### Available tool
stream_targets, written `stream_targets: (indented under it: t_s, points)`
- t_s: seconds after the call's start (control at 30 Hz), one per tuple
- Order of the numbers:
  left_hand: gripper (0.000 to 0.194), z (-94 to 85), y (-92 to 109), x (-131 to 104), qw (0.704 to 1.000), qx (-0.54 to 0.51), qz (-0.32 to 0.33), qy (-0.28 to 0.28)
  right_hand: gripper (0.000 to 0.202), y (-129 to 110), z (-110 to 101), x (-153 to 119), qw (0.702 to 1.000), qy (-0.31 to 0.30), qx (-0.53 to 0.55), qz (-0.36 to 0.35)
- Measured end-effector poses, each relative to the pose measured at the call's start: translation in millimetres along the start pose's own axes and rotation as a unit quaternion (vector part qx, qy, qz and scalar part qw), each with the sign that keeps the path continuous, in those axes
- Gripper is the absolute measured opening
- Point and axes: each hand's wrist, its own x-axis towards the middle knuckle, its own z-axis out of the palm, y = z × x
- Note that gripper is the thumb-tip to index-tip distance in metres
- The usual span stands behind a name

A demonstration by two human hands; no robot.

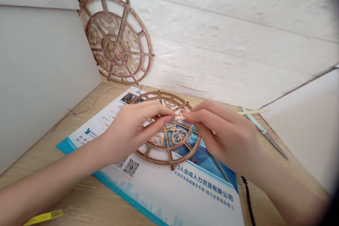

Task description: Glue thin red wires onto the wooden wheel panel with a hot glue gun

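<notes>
A round brown openwork frame (169, 159) with scroll patterns and thin wires along its rings lies flat on a printed blue-and-white sheet (148, 190). Over its middle, my right hand (225, 130) pinches a thin pale stick (255, 112), whose far end points out to the right behind the hand. My left hand (140, 123) is closed, thumb and forefinger pressed together at the stick's near tip above the frame. Whatever those left fingertips grip is too small to make out. Both hands cover parts of the frame.
A second round frame (127, 49) leans against the white wall at the back left. Scissors or a blade with a pale blue handle (255, 122) lie at right, near a black cord (247, 197). A yellow strip (43, 217) is at the lower left; loose wires (92, 104) trail at left.
</notes>
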Motion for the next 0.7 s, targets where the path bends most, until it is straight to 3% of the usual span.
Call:
stream_targets:
  t_s: [0.17, 0.4, 0.7]
  points:
    - [0.011, 3.6, 2, -2, 0.999, -0.029, -0.035, 0.013, 0.031, -3, 6, -1, 0.999, 0.03, -0.022, -0.015]
    - [0.011, 6.6, 6, -4, 0.983, -0.153, -0.097, 0.029, 0.031, -4, 10, -3, 0.998, 0.055, -0.023, -0.003]
    - [0.011, 10.5, 3, -4, 0.986, -0.139, -0.085, 0.04, 0.011, -13, 2, 9, 0.986, 0.01, 0.123, 0.11]
